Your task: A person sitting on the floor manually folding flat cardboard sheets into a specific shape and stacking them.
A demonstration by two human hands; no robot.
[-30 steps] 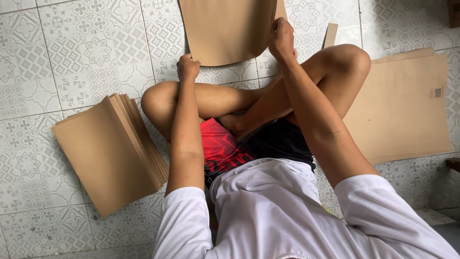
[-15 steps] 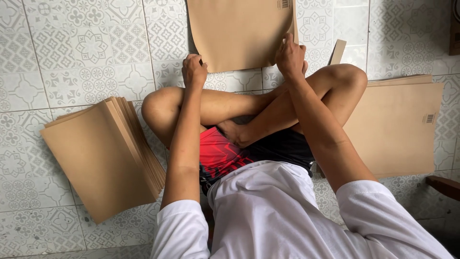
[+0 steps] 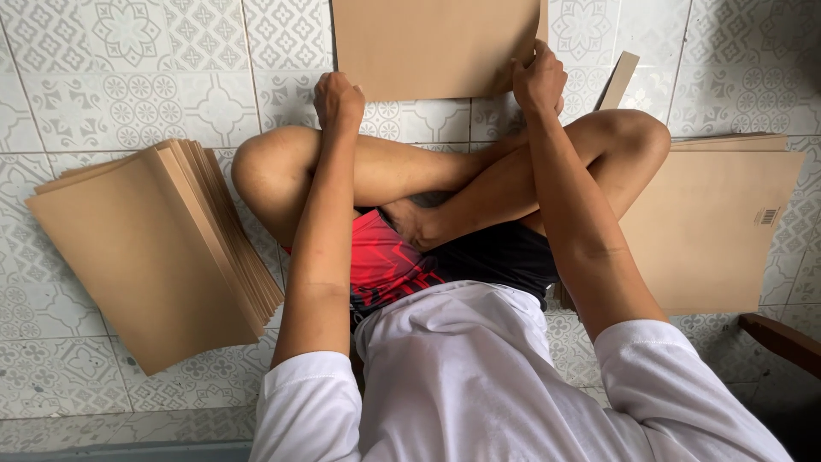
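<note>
1. Head view: person sits cross-legged on tiled floor (image 3: 128,77). Right hand (image 3: 539,81) pinches the cardboard sheet (image 3: 432,47) at its near right corner; left hand (image 3: 338,98) is closed in a fist at the sheet's near edge.
2. Fanned cardboard stack (image 3: 154,248) lies left, flat pile (image 3: 710,227) right.
3. Risk: the one-corner grip likely lets the sheet skew or crease.

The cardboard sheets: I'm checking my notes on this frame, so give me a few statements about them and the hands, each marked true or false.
1. The right hand grips the cardboard sheet in front. True.
2. The left hand holds scissors. False: it is a fist at the sheet's lower edge, nothing seen in it.
3. A fanned stack of sheets lies on the person's left. True.
4. The floor is bare wood. False: patterned tiles.
</note>
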